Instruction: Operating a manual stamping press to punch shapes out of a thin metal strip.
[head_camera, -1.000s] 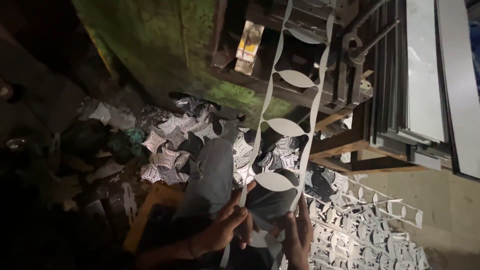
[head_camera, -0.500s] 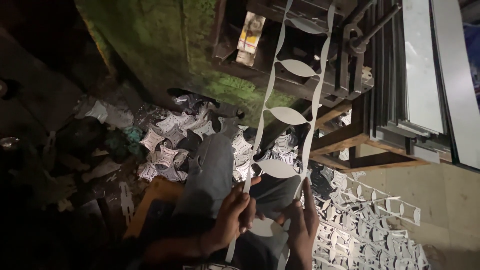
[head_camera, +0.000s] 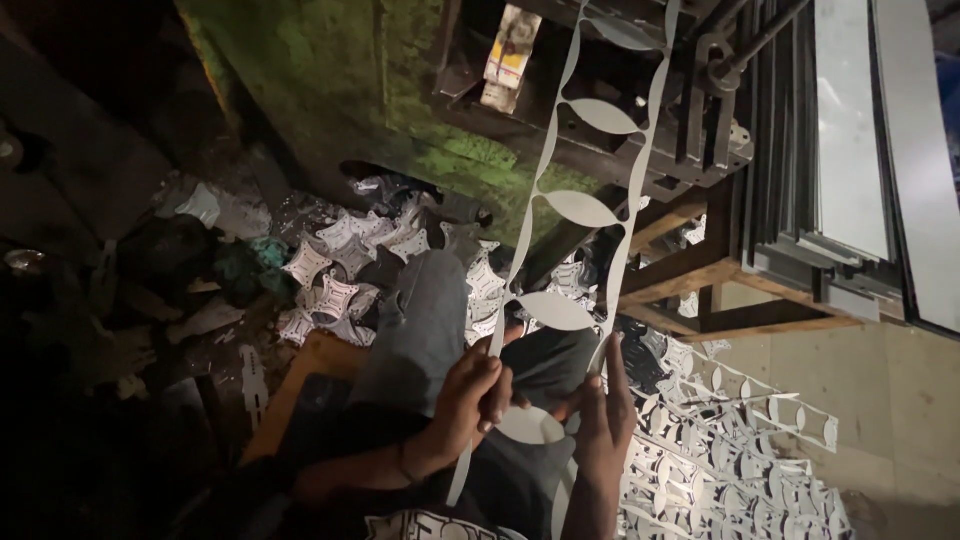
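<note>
The punched metal strip (head_camera: 560, 310), a long ladder-like band of sheet with round holes cut out and leaf-shaped webs left between them, runs from the person's lap up and away into the green press (head_camera: 400, 130). Nearest the camera, the left hand (head_camera: 470, 400) is closed around the strip's left rail, fingers wrapped over its edge. The right hand (head_camera: 605, 420) lies flatter along the right rail, fingers stretched upward and pinching it lightly. Below both hands the strip's loose end hangs over the person's grey trouser leg (head_camera: 420, 320).

Beyond the knees, star-shaped metal offcuts (head_camera: 330, 270) lie heaped on the floor at the press's foot, and more spent punched strips (head_camera: 730, 450) are piled to the right. Farther off, a stack of uncut sheet (head_camera: 850, 130) leans in a frame.

Judging by the holes along all the visible length, this strip looks largely punched through, while the stacked sheet suggests much stock remains.
</note>
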